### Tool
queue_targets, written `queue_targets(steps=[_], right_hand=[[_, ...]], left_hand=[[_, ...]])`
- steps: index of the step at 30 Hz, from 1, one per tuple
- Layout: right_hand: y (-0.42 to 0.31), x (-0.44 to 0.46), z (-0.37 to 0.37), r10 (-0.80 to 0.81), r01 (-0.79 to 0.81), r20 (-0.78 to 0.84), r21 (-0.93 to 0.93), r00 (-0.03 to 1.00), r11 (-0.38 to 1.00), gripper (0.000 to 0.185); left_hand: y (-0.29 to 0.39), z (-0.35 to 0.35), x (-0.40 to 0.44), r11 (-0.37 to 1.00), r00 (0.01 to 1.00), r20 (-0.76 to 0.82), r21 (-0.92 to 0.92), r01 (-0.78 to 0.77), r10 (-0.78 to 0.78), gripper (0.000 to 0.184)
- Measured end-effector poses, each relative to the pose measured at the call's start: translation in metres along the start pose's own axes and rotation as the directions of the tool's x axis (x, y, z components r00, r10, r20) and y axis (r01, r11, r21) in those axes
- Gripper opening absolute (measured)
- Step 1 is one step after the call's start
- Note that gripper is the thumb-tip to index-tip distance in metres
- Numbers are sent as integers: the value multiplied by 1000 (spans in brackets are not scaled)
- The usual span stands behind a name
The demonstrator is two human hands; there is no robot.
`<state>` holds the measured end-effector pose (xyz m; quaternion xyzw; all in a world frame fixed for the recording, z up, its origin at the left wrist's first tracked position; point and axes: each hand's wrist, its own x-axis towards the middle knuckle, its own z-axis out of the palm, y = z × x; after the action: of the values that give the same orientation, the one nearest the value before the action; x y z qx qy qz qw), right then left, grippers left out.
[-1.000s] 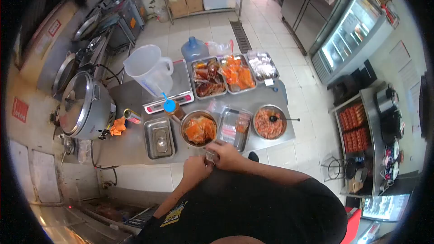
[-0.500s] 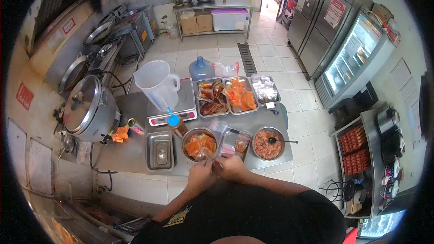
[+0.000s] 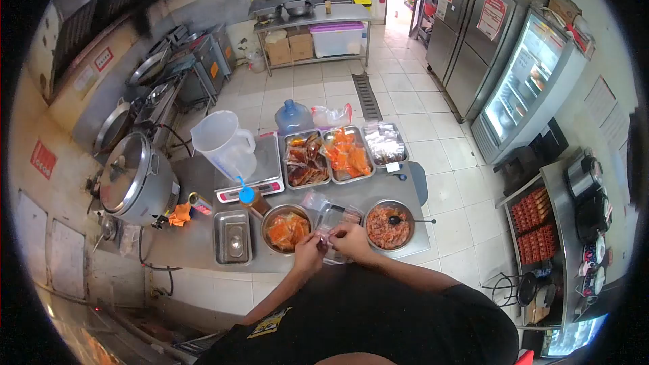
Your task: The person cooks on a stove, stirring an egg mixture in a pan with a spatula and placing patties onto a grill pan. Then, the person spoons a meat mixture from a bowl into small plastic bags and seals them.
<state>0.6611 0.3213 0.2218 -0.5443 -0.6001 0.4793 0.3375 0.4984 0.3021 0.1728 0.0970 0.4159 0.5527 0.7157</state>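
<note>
My left hand (image 3: 310,251) and my right hand (image 3: 351,241) are close together at the table's near edge, both with fingers pinched. Between them is what looks like a small clear plastic bag (image 3: 324,237); its contents are hidden. Just beyond my hands lies a metal tray (image 3: 336,212) with clear packets, partly covered by my fingers. Left of it stands a round steel bowl (image 3: 266,229) of orange food pieces (image 3: 288,231). To the right, another steel bowl (image 3: 368,236) holds reddish minced meat (image 3: 389,231), with a black spoon (image 3: 395,220) resting in it.
Farther back stand trays of packed brown food (image 3: 305,159), orange packets (image 3: 348,153) and silvery packets (image 3: 385,143). On the left are a measuring jug (image 3: 220,138) on a scale (image 3: 268,155), a blue-capped bottle (image 3: 252,201), a rectangular pan (image 3: 232,238) and a large cooker (image 3: 138,179).
My hands have moved slightly right relative to the bowls, from the orange food bowl's edge to the packet tray. The whole view has shifted with my head.
</note>
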Motion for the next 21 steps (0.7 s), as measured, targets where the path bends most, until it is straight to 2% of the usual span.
queue_targets(steps=[1,2,3,4,5,6,7,8,9,10,11,12,13,14,15,16,17,18,19,20,21], right_hand=[[3,5,-6,101,-100,1,167,995,981,20],[4,4,-13,239,-243,59,388,969,889,14],[12,8,-17,232,-233,51,398,971,887,14],[28,10,-20,339,-364,151,548,929,753,14],[34,9,-26,416,-480,268,662,869,576,13],[41,6,-35,411,-564,397,676,821,474,14],[32,1,-47,407,-555,390,688,826,467,14],[19,-6,-61,279,-479,417,516,865,711,14],[14,-8,-73,157,-329,468,312,870,891,14],[41,-3,-71,-4,-177,480,331,877,927,16],[26,-6,-86,-6,-173,467,340,884,924,16],[11,-10,-103,71,-281,547,310,834,908,16],[2,-14,-115,144,-385,622,273,770,881,17],[10,-16,-121,228,-519,642,307,732,798,19],[18,-18,-124,227,-520,635,322,738,791,19],[25,-20,-127,142,-410,531,430,836,804,19],[31,-21,-130,57,-284,409,519,911,806,18],[36,-22,-132,5,-216,364,541,931,813,17],[34,-25,-137,7,-213,353,549,936,808,17],[27,-28,-145,88,-243,315,495,945,834,16],[24,-31,-150,168,-277,271,441,948,853,16]], left_hand=[[-5,2,1,1000,1000,6,9,-5,5,8],[-8,3,4,991,991,77,-59,117,-112,9],[-11,6,9,963,962,155,-114,243,-224,10],[-7,29,2,973,972,41,-19,231,-230,13],[-10,31,7,973,972,46,-3,232,-232,13],[-15,29,14,973,967,104,-3,232,-231,15],[-18,30,19,972,960,160,-4,235,-232,22],[-11,46,11,971,957,164,12,240,-238,22],[-5,62,0,971,956,172,35,237,-239,20],[4,83,-14,971,954,181,59,234,-241,18],[6,96,-18,969,951,189,82,232,-244,16],[-14,46,21,979,890,409,99,177,-202,12],[-11,50,22,976,886,411,114,185,-216,12],[-9,55,23,958,864,469,281,53,-185,10],[-8,61,24,901,831,531,425,-91,-166,9],[-8,84,13,855,901,408,511,-92,-147,6],[-14,89,18,848,897,411,522,-89,-159,6],[-21,93,24,686,892,452,639,-347,31,6],[-27,98,28,442,827,525,704,-555,202,8],[-31,117,20,463,831,478,690,-556,286,10],[-34,130,17,460,830,487,692,-557,272,10]])
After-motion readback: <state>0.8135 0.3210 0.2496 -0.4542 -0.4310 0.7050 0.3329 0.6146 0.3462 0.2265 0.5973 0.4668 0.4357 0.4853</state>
